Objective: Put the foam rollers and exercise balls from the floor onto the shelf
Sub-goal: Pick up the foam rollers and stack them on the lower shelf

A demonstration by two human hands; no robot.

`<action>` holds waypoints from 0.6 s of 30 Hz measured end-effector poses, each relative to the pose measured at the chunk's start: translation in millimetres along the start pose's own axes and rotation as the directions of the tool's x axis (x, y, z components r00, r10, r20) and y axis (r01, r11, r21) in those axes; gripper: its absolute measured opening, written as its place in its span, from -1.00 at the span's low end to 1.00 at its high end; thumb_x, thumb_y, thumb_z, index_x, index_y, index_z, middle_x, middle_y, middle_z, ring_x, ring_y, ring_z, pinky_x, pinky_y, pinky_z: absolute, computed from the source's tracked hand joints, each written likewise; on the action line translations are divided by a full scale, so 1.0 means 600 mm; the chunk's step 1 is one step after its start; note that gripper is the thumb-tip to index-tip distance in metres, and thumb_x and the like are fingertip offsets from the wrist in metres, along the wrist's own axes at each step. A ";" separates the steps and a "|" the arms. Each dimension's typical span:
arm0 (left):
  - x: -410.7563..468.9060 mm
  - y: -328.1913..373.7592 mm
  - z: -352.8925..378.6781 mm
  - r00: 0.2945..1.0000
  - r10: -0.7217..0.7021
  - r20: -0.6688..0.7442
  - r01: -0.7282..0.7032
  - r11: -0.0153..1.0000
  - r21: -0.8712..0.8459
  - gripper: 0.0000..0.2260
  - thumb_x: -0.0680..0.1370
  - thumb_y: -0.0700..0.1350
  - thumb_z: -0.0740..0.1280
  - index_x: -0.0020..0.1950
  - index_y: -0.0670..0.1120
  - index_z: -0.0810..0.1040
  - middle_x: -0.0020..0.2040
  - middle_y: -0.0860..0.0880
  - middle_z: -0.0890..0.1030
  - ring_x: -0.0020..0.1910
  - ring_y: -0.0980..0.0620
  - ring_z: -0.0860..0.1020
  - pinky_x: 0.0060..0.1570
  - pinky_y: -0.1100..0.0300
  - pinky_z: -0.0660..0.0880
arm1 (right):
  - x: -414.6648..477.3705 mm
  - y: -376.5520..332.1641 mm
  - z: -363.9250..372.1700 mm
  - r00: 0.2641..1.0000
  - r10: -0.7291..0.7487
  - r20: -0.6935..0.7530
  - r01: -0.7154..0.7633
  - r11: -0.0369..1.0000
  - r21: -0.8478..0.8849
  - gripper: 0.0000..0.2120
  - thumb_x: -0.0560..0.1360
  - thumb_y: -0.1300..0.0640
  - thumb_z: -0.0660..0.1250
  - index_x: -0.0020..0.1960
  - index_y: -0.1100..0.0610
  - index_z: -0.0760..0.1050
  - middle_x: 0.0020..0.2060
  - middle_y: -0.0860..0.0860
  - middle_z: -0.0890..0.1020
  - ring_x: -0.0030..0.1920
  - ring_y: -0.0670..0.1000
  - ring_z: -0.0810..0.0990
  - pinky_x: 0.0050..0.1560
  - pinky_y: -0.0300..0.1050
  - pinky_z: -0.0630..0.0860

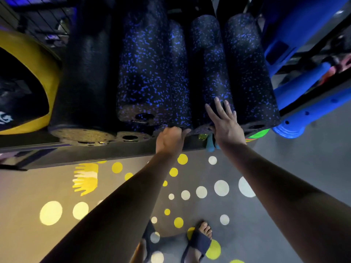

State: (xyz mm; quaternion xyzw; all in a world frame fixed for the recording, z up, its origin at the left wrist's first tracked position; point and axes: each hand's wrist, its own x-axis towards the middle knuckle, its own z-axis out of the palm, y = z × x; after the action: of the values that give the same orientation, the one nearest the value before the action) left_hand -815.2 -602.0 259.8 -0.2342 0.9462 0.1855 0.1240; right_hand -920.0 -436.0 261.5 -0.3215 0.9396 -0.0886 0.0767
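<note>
Several foam rollers lie side by side on the dark shelf (pixel 76 154), ends toward me. A plain black roller (pixel 83 76) is at the left, then blue-speckled black ones (pixel 152 73). A speckled roller (pixel 212 69) lies in the middle right, with another speckled roller (pixel 247 73) to its right. My left hand (pixel 170 138) curls over the near end of a speckled roller at the shelf edge. My right hand (pixel 225 122) lies flat with spread fingers on the near end of the middle-right roller. A yellow and black exercise ball (pixel 38 73) sits on the shelf at the far left.
Blue plastic equipment (pixel 303 88) fills the rack to the right. Small teal and green items (pixel 210 143) show below the shelf edge. The grey floor (pixel 284 168) carries yellow and white dots. My sandalled feet (pixel 199 238) stand close under the shelf.
</note>
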 end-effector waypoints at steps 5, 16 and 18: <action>0.018 0.007 -0.002 1.000 -0.023 -0.008 0.023 1.000 0.009 -0.46 0.71 0.21 0.07 0.11 -0.21 0.61 0.11 -0.25 0.64 0.16 -0.29 0.56 0.06 -0.05 0.41 | 0.004 -0.001 0.000 1.000 0.001 -0.011 -0.001 1.000 0.002 -0.30 0.58 0.33 0.27 0.63 -0.01 0.14 0.64 0.06 0.04 0.61 0.27 0.02 0.52 0.35 0.12; -0.090 -0.115 0.019 0.952 -0.294 -0.082 0.255 0.916 -0.309 -0.71 0.68 0.07 0.23 0.09 -0.07 0.67 0.05 -0.11 0.74 0.06 -0.20 0.68 -0.05 0.02 0.59 | -0.013 -0.061 0.010 0.991 0.035 -0.132 -0.047 0.995 -0.092 -0.34 0.49 0.23 0.35 0.56 0.23 0.27 0.60 0.22 0.15 0.59 0.25 0.16 0.53 0.32 0.16; -0.115 -0.173 0.014 0.921 -0.349 -0.174 0.268 0.891 -0.368 -0.76 0.67 0.03 0.28 0.09 -0.05 0.69 0.04 -0.07 0.75 0.03 -0.13 0.70 -0.14 0.14 0.52 | -0.022 -0.102 0.022 0.985 0.013 -0.173 -0.018 1.000 -0.024 -0.32 0.47 0.19 0.37 0.55 0.25 0.28 0.59 0.24 0.18 0.58 0.26 0.19 0.56 0.24 0.16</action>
State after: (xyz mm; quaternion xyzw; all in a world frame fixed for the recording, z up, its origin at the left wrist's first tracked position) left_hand -704.1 -656.6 243.9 -0.4204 0.8587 0.2931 -0.0030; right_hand -870.7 -476.9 263.0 -0.3063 0.9462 -0.1036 -0.0086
